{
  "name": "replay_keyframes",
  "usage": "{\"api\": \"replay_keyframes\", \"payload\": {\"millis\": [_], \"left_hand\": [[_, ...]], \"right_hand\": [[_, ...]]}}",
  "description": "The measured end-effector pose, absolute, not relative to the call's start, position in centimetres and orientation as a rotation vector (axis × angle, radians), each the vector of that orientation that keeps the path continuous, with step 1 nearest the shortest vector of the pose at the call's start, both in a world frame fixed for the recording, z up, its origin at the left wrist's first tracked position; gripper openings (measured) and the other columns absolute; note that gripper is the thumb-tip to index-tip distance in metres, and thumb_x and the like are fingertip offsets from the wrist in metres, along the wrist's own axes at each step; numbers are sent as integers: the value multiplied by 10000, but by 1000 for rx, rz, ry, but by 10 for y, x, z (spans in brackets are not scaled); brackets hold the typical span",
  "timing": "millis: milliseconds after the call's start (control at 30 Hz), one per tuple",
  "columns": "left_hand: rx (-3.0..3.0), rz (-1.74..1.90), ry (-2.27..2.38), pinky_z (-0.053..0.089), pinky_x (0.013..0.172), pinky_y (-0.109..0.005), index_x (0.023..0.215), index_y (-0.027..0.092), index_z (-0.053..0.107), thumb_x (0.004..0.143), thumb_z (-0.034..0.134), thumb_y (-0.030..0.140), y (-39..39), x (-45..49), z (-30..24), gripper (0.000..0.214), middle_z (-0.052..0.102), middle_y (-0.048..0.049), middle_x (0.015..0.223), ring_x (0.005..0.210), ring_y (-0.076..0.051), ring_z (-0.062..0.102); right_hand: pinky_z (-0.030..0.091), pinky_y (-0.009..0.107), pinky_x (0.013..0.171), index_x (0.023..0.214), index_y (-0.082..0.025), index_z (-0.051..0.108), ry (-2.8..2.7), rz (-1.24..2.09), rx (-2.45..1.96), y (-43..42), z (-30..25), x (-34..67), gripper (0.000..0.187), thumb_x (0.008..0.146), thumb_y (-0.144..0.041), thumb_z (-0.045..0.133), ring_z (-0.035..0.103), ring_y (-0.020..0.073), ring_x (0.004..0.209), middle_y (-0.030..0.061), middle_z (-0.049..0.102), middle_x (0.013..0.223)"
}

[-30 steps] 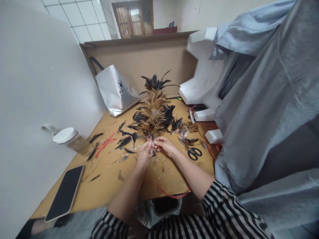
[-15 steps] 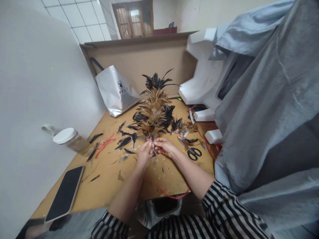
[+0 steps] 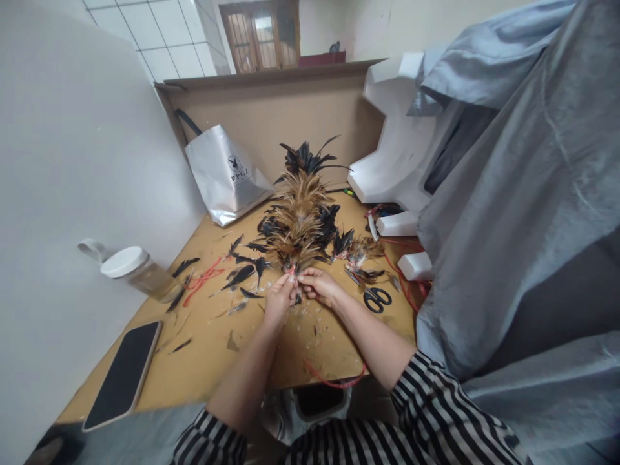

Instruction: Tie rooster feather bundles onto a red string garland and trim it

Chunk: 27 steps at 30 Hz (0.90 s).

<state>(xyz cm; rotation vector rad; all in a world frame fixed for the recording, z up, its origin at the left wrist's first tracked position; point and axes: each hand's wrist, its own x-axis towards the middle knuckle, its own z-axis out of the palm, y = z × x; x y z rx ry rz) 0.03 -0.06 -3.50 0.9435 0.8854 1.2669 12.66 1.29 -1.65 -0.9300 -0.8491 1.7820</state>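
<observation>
A long bundle of brown and black feathers [image 3: 300, 216] lies on the table, its near end bound with red string [image 3: 292, 270]. My left hand [image 3: 281, 298] is closed in a pinch on that bound end. Close beside it, my right hand [image 3: 317, 285] pinches at the same spot with thumb and forefinger, where the red string runs. The fingertips nearly touch and hide most of the binding. Loose black feathers [image 3: 239, 276] are scattered to the left. Right of the bundle lie a smaller feather cluster [image 3: 361, 252] and black-handled scissors [image 3: 377, 299].
A phone [image 3: 123, 374] and a lidded drink bottle [image 3: 145, 278] stand at the left. Behind are a silver bag [image 3: 225, 174] and a back panel. A white machine-like frame [image 3: 402, 135] under grey cloth [image 3: 523, 213] bounds the right side. Red string [image 3: 339, 385] loops over the front edge.
Both hands stay at the bound end, with slight finger movement. The red strand seen below my right hand's fingers no longer shows there. The view has shifted slightly.
</observation>
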Motion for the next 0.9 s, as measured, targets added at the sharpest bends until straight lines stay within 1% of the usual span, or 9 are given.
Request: {"api": "replay_keyframes", "payload": {"millis": [100,200,333,467,567,667,800,900], "left_hand": [[943,1273,894,133,338,-159,881,136,609,677,686,431,0,1,-35,368,431,64,486,346,-16,265],[952,1272,890,129,342,-160,835,131,603,665,692,441,0,1,-35,364,445,59,500,349,-9,245],[984,1262,898,135,346,-161,843,132,599,668,681,459,-1,1,-34,380,429,73,481,341,-9,219],[1030,1275,928,142,351,-162,862,138,591,680,671,464,-4,3,-30,382,354,101,424,331,-17,216],[1051,1308,933,160,358,-159,909,137,599,674,677,465,-8,6,-27,411,354,104,427,335,-18,230],[1076,1349,944,194,366,-157,928,135,604,683,667,470,-9,8,-27,420,374,99,439,342,-20,253],[1146,1362,955,239,380,-159,885,131,608,715,636,469,-7,9,-31,379,410,83,464,362,-28,301],[1160,1365,975,254,387,-159,871,129,611,710,639,468,-5,9,-35,376,397,86,468,369,-29,306]], "right_hand": [[108,157,370,662,-177,471,-866,1772,-961,13,-16,126,376,475,-312,767,250,8,342,-97,447,425],[82,168,369,667,-182,462,-882,1745,-975,12,-14,125,372,487,-326,753,212,5,330,-107,423,405],[85,176,366,683,-180,471,-919,1700,-980,9,-12,124,361,505,-346,738,208,9,328,-101,437,401],[79,181,363,689,-180,472,-912,1685,-977,8,-11,123,343,513,-329,726,212,8,323,-91,469,421],[80,183,359,692,-182,469,-896,1670,-985,8,-11,121,326,516,-307,713,230,9,321,-81,498,445],[85,183,357,683,-181,470,-886,1652,-990,7,-12,120,313,510,-295,704,236,12,319,-99,451,413],[82,185,357,677,-179,471,-883,1638,-992,6,-12,120,312,504,-301,701,222,11,317,-115,407,389],[85,185,360,674,-177,475,-888,1626,-1008,6,-12,120,310,510,-305,704,209,10,320,-125,377,378]]}}
